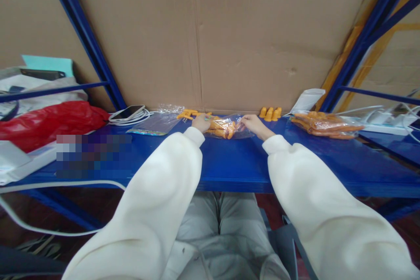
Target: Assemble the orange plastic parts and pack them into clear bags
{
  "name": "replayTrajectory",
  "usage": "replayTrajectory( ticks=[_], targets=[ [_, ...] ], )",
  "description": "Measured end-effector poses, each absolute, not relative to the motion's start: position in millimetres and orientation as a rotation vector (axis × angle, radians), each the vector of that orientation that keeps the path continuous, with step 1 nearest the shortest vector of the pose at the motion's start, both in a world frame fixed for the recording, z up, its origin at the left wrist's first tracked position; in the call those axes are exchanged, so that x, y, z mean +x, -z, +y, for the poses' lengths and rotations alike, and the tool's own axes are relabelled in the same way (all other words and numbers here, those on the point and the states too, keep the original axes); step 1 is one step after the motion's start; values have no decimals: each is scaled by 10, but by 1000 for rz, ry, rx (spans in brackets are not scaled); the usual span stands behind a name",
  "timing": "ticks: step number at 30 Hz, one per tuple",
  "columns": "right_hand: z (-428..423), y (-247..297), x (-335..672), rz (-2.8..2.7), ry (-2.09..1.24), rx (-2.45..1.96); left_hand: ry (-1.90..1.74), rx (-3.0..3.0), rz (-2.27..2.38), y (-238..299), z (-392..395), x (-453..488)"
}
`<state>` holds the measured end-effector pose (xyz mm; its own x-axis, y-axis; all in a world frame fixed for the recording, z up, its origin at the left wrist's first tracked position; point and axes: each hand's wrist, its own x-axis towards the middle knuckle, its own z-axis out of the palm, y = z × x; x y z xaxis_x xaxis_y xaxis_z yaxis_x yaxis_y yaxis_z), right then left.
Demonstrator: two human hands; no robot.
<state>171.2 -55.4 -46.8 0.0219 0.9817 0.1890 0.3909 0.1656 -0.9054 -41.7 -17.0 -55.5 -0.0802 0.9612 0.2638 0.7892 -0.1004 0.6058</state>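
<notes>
A clear plastic bag (239, 131) with orange plastic parts (223, 127) in it lies on the blue tabletop between my hands. My left hand (201, 122) is closed at the bag's left end, its fingers partly hidden. At the other end, my right hand (255, 125) pinches the plastic between thumb and fingers. Loose orange pieces (187, 114) lie just beyond my left hand. Several small orange cone-shaped pieces (271, 114) stand in a cluster right of my right hand. Flat clear bags (156, 123) rest to the left.
A stack of bagged orange parts (324, 124) sits at the right, near a white power strip (387, 127). To the left are a phone (130, 112), coiled white cable (144, 118) and a red bag (55, 120). Cardboard (236, 43) backs the blue shelf (236, 164).
</notes>
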Motion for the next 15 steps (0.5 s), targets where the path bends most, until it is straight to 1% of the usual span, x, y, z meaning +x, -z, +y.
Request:
replayTrajectory(
  ticks=[4,9,12,15],
  targets=[
    [-552,434,1794,-1651,-749,-1224,-975,2015,1908,564,-173,-424],
    [-516,481,1868,-1910,-775,-1259,-1134,1943,1870,584,-192,-457],
    [-425,529,1926,-1829,-585,-1368,-1140,1959,1901,534,-240,-456],
    [-377,559,1999,-1702,-241,-1508,-1090,1923,1714,473,-283,-426]
  ],
)
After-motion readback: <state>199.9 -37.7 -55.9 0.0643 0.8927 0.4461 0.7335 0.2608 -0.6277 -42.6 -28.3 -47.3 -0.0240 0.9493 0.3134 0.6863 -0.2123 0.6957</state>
